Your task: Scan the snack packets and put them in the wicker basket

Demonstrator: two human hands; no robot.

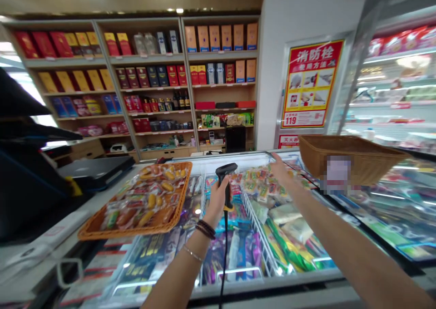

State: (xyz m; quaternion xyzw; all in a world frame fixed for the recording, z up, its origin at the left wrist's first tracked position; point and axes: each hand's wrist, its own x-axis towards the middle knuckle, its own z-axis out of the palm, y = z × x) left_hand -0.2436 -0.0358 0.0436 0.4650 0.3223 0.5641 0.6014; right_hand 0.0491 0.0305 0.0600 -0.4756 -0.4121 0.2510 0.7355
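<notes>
Orange-brown wicker tray [136, 231] over on the left, piled with plastic-wrapped snacks [152, 201]. Next along, the left hand [216, 199] has its fingers curled round a black pistol-shaped scanner [226, 169], held upright above a white chest freezer [252, 160], black cable [225, 250] trailing to the near side. Right hand [279, 166]'s at the freezer's far edge, can't tell if it's gripping. Brown rectangular woven basket [313, 164] sits further right.

Right of the scanner [226, 168], the label [337, 169] on the brown basket [374, 169] was pixelated past reading and the grip of the right hand [278, 165] too small to tell, while below the scanner its cable [223, 263] was cropped and left of it dark equipment [27, 182] was blurred.
</notes>
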